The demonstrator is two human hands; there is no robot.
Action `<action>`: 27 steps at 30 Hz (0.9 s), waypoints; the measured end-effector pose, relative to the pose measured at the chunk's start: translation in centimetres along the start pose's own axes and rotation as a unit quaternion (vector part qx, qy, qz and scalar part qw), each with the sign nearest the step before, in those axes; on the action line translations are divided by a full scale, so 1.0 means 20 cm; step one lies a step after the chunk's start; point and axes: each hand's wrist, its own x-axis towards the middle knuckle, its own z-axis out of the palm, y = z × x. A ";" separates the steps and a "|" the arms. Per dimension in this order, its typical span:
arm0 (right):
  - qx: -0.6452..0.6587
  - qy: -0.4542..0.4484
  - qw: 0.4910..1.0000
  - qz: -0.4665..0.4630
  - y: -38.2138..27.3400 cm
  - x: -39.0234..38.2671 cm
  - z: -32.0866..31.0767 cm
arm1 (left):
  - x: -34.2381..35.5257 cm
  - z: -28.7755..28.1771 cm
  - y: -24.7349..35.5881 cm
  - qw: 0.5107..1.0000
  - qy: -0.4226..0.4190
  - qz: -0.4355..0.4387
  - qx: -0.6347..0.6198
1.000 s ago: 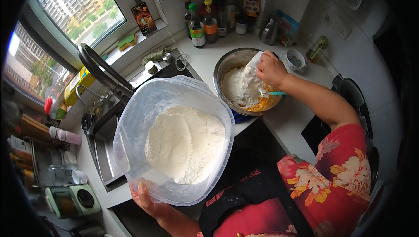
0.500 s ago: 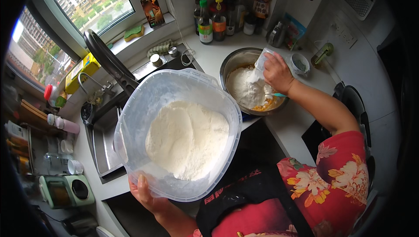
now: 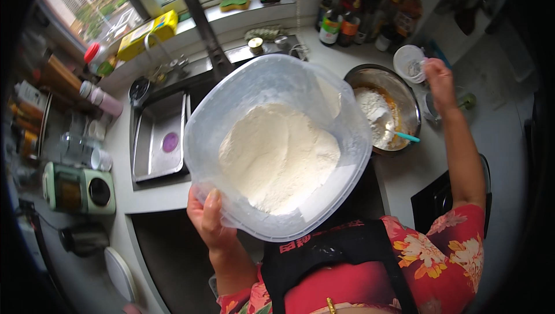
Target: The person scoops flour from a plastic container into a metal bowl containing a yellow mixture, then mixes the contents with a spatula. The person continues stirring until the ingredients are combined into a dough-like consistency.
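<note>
My left hand (image 3: 213,218) grips the near left rim of a large translucent plastic tub (image 3: 202,135). Plenty of white flour (image 3: 283,152) lies inside it, and the tub tilts so its mouth faces me. At the right, my right hand (image 3: 440,86) is closed on a small translucent plastic cup (image 3: 409,64), held over the far right rim of a steel mixing bowl (image 3: 411,103). Within the bowl, a heap of flour (image 3: 373,109) sits on a yellow-orange mixture. A utensil with a teal handle (image 3: 407,137) leans there. The tub hides the bowl's left edge.
A steel sink (image 3: 153,158) with a dark tap (image 3: 199,22) is left of the tub. Sauce bottles (image 3: 341,22) stand in the back corner. A green appliance (image 3: 78,187) and a kettle (image 3: 84,238) stand at the left. A dark pan (image 3: 445,195) is at the right.
My right hand has drawn the cup up and right, off the heap in the bowl, and its mouth now faces me. My left hand still holds the tub. The whole view has shifted.
</note>
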 end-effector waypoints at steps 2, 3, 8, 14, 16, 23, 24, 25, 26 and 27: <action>0.238 -0.038 0.963 0.123 -0.26 0.02 0.01 | -0.01 0.03 0.01 1.000 0.007 0.001 -0.007; 0.287 -0.060 0.948 0.126 -0.39 0.02 0.03 | 0.00 0.04 0.00 1.000 0.016 0.004 0.001; 0.183 -0.275 0.944 0.016 -0.84 -0.05 0.48 | 0.01 0.03 0.00 1.000 0.015 0.001 0.008; -0.113 -0.582 0.805 -0.025 -0.96 -0.21 1.02 | 0.00 -0.01 0.01 1.000 -0.001 -0.004 0.017; -0.134 -0.639 0.757 0.017 -0.89 -0.24 1.12 | 0.01 0.03 0.04 0.999 -0.008 -0.005 -0.039; -0.255 -0.709 0.652 0.079 -0.70 -0.34 1.29 | -0.01 -0.01 0.05 0.998 -0.054 -0.012 -0.043; -0.288 -0.708 0.642 0.062 -0.72 -0.34 1.31 | -0.01 -0.01 0.04 0.997 -0.052 -0.001 -0.048; -0.320 -0.705 0.632 0.046 -0.74 -0.34 1.32 | 0.00 -0.02 0.04 0.997 -0.054 -0.003 -0.047; -0.352 -0.701 0.620 0.028 -0.76 -0.34 1.34 | 0.00 -0.02 0.03 0.997 -0.055 -0.005 -0.046; -0.383 -0.692 0.611 -0.030 -0.72 -0.34 1.35 | 0.00 -0.02 0.03 0.998 -0.049 -0.005 -0.043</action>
